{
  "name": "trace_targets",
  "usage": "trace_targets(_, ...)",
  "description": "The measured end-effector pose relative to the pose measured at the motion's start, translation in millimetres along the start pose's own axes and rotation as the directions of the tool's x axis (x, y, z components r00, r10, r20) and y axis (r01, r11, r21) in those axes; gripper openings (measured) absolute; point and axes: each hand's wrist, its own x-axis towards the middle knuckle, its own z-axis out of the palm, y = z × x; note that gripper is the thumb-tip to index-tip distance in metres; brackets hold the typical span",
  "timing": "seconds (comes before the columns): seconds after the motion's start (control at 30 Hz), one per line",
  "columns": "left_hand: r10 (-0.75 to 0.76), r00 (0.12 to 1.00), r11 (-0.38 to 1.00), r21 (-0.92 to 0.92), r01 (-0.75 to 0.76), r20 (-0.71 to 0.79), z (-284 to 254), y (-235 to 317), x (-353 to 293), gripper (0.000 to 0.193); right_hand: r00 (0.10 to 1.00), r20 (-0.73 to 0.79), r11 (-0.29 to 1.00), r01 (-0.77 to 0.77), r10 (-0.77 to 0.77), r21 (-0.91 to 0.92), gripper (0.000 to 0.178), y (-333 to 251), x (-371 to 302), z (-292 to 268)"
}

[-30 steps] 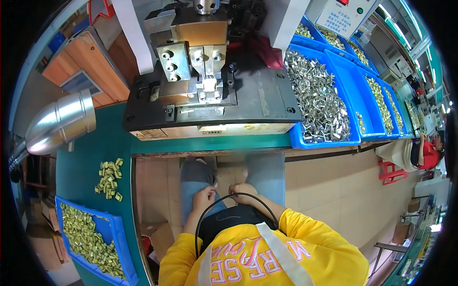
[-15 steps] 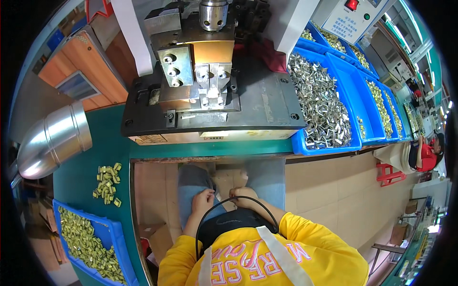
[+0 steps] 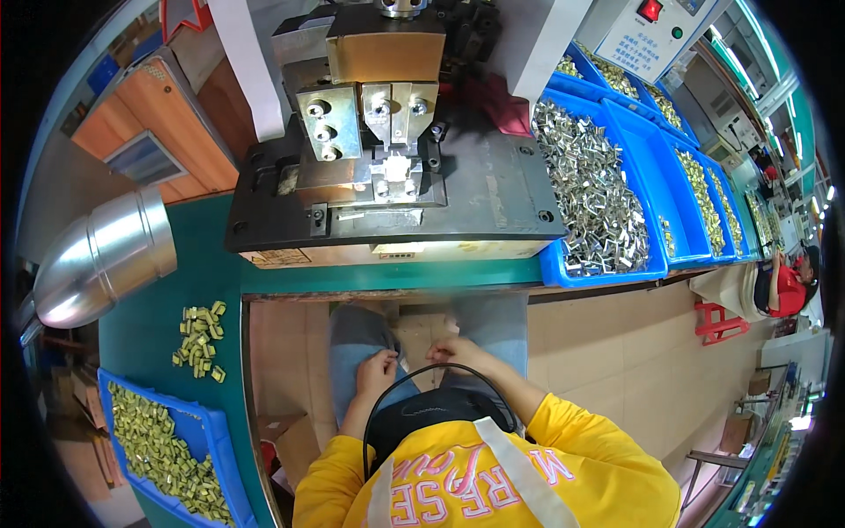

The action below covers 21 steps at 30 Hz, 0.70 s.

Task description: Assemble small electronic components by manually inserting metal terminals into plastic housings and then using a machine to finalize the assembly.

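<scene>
My left hand (image 3: 377,373) rests over my left thigh with its fingers curled closed; whatever they hold, if anything, is too small to make out. To its right, my right hand (image 3: 455,352) hangs over the gap between my knees, fingers bent together, their contents hidden too. Both hands are below the table edge and apart from each other. Ahead of them stands a metal press (image 3: 387,62), its upper block raised above the lower die. A small bright metal piece (image 3: 397,167) sits on that die.
At right, a blue bin (image 3: 598,194) holds many silver metal pieces, with more blue bins beyond. Yellowish-green parts (image 3: 201,339) lie loose on the green table, near another blue bin (image 3: 167,440) full of them. A silver lamp (image 3: 106,255) juts in at left. A black cable (image 3: 422,374) arches across my lap.
The press's upper block has risen away from the lower die, baring the bright piece there. My right hand has shifted slightly up; my left hand stays nearly in place.
</scene>
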Motion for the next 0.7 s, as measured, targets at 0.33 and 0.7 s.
trace_targets(0.33,-0.004,1.0,1.0,0.003,0.004,0.025,1.5,-3.2,1.3,0.02,0.945,-0.047,0.938,0.313,-0.323,-0.147,0.013,-186.9,-20.4,-108.3)
trace_targets(0.7,0.039,0.999,0.999,0.031,-0.039,0.001,-4.7,6.6,0.7,0.018,0.576,-0.61,0.839,0.393,-0.544,-0.376,0.034,-250.5,54.7,-150.3)
